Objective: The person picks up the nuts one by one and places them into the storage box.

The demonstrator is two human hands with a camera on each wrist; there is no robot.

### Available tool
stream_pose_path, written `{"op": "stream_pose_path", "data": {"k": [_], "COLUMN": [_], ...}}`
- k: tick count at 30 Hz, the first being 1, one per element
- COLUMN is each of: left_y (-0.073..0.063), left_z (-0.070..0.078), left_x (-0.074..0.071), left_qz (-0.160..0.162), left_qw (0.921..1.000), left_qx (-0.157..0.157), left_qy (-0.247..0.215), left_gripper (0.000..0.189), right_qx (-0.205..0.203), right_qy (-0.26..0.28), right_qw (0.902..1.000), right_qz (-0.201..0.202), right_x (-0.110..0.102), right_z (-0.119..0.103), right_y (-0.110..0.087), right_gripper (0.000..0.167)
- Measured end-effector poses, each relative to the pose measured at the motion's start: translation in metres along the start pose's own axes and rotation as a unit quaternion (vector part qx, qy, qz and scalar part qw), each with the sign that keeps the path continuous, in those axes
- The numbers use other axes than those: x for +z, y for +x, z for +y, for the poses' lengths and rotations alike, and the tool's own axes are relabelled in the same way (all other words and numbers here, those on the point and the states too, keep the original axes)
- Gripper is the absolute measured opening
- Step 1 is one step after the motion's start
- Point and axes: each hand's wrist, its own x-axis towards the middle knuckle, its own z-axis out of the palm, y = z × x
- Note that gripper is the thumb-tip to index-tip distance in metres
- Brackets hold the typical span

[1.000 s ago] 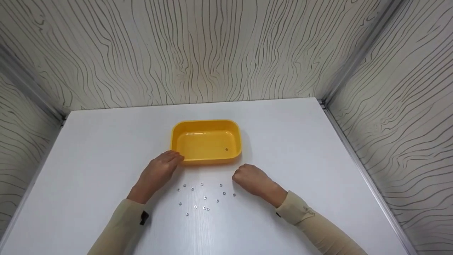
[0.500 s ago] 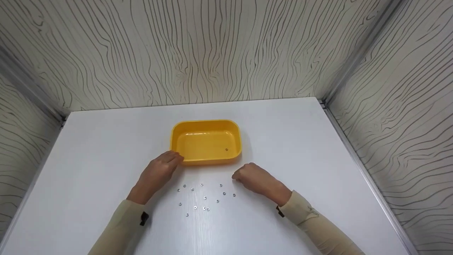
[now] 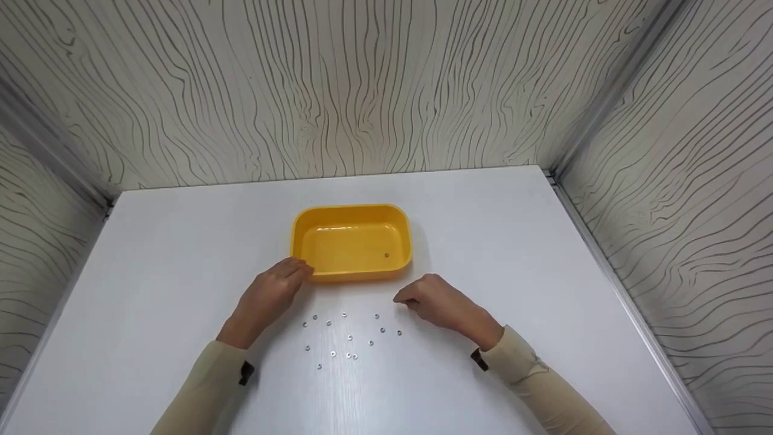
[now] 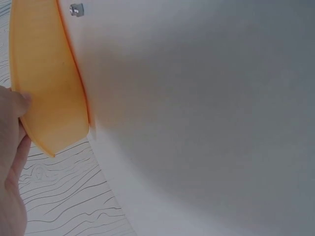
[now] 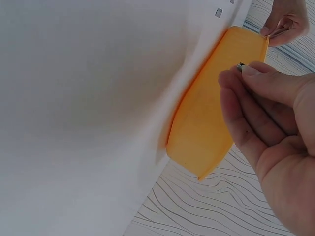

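Observation:
At the near left corner of a yellow plastic tub [image 3: 347, 244], my left hand [image 3: 270, 296] grips the rim, thumb on the outside wall in the left wrist view. My right hand [image 3: 444, 305] is raised just off the tub's near right corner. Between its thumb and index fingertip it pinches a small metal nut [image 5: 240, 67], which shows in the right wrist view; the other fingers are loosely bent. One nut [image 3: 387, 255] lies inside the tub, near its right end. Several more nuts [image 3: 350, 338] are scattered on the table in front of it.
The white table [image 3: 495, 241] carries the tub near its middle. Wood-grain patterned panels [image 3: 356, 90] stand behind and at both sides, with metal rails [image 3: 628, 290] along the side edges. A nut [image 4: 76, 10] lies close by the tub's wall.
My right hand has turned and its pinching fingertips now point out from the formerly rounded fist; the wrist has shifted slightly right. The left hand, tub and scattered nuts stay put.

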Motion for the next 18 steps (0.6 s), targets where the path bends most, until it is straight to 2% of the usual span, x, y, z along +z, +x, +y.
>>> {"op": "stream_pose_path", "data": {"k": [4,8,14,18], "left_y": [0.000,0.001,0.001,0.001], "left_z": [0.001,0.002,0.002,0.001], "left_x": [-0.002,-0.002,-0.002,-0.002], "left_qz": [-0.003,-0.004,-0.005,-0.001], "left_qw": [1.0000,0.9999,0.9999,1.0000], "left_qx": [-0.005,-0.010,-0.010,-0.004], "left_qy": [-0.002,-0.005,-0.003,-0.004], "left_gripper": [0.030,0.029,0.029,0.029], "right_qx": [0.021,0.048,0.097,0.098], "right_qy": [0.055,0.107,0.182,0.218], "right_qw": [0.9982,0.9926,0.9760,0.9681], "right_qz": [0.007,0.033,0.069,0.076], "right_x": [-0.006,-0.014,-0.022,-0.027], "right_z": [-0.003,-0.005,-0.009,-0.014], "right_y": [-0.001,-0.002,0.005,0.014], "right_gripper": [0.026,0.024,0.021,0.018]}}
